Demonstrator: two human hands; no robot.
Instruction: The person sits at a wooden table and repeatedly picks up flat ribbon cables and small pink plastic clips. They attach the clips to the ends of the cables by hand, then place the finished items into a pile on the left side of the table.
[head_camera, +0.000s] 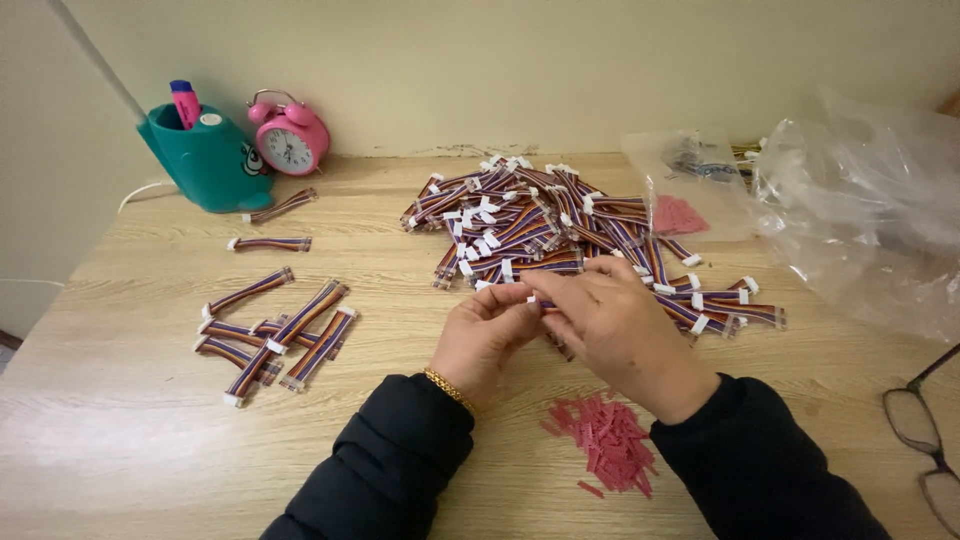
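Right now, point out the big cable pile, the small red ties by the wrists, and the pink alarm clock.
big cable pile (530, 220), head view, middle of the heap
red ties (605, 440), head view, centre of the scatter
pink alarm clock (289, 147), head view, clock face

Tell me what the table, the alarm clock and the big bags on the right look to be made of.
Table: wood or wood-look laminate, matte, pale grain lines showing.
Alarm clock: pink glossy casing, painted metal or plastic; cannot tell which.
Bags: thin clear plastic film, crinkled and shiny, contents visible through it.
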